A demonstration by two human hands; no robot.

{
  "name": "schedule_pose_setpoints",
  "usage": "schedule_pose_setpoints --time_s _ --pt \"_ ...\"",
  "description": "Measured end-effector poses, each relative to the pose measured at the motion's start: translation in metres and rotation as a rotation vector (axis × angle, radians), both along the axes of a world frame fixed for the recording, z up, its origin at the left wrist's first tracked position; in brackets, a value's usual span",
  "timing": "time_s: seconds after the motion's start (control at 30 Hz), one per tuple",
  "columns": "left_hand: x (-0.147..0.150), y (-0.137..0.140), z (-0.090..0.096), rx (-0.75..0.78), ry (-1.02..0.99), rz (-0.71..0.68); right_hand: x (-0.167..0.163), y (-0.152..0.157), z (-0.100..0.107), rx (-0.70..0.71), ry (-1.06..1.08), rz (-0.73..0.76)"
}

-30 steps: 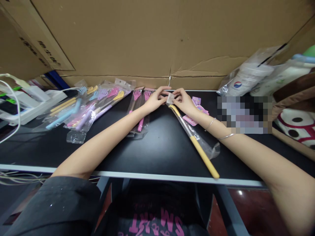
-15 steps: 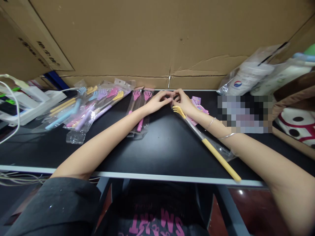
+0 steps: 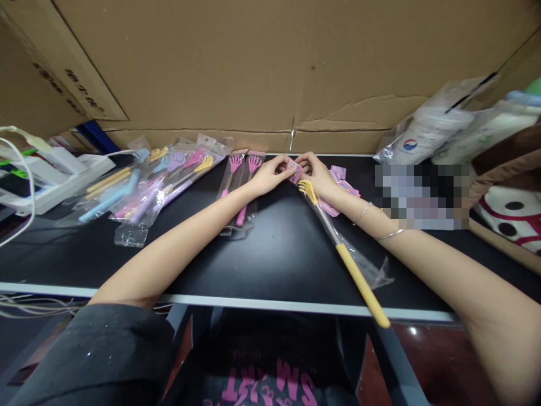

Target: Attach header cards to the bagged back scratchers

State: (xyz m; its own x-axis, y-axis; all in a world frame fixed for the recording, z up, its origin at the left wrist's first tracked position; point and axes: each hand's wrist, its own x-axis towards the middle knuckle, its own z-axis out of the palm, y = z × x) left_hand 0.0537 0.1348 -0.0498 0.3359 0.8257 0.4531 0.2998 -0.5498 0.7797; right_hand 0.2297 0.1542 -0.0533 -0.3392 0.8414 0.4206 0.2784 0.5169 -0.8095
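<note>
Between left grip (image 3: 269, 175), right grip (image 3: 318, 175): pink card (image 3: 295, 171) pinched narrowly; yellow scratcher (image 3: 350, 266) just beside.

Soft glare on black tabletop (image 3: 270, 256)

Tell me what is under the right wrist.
Pink and purple cards show on both sides of the right wrist. The wrist covers the stretch between, so their number and anything else beneath cannot be seen.

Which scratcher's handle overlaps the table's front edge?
The yellow scratcher beside the right hand; the other scratchers lie farther left, short of that edge.
</note>
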Motion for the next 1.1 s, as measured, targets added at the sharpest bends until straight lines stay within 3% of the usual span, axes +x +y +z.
schedule_pose_setpoints --time_s 0.37,0.87,1.1 --pt "-0.004 0.005 -0.003 0.082 0.022 0.128 -0.001 -0.01 0.01 0.09 0.024 -0.066" --pt "-0.006 0.003 -0.001 0.05 0.053 0.232 -0.002 -0.008 0.008 0.022 -0.069 0.014" --pt "-0.006 0.004 -0.002 0.05 0.045 0.223 0.0 -0.002 0.003 -0.118 -0.002 0.067"
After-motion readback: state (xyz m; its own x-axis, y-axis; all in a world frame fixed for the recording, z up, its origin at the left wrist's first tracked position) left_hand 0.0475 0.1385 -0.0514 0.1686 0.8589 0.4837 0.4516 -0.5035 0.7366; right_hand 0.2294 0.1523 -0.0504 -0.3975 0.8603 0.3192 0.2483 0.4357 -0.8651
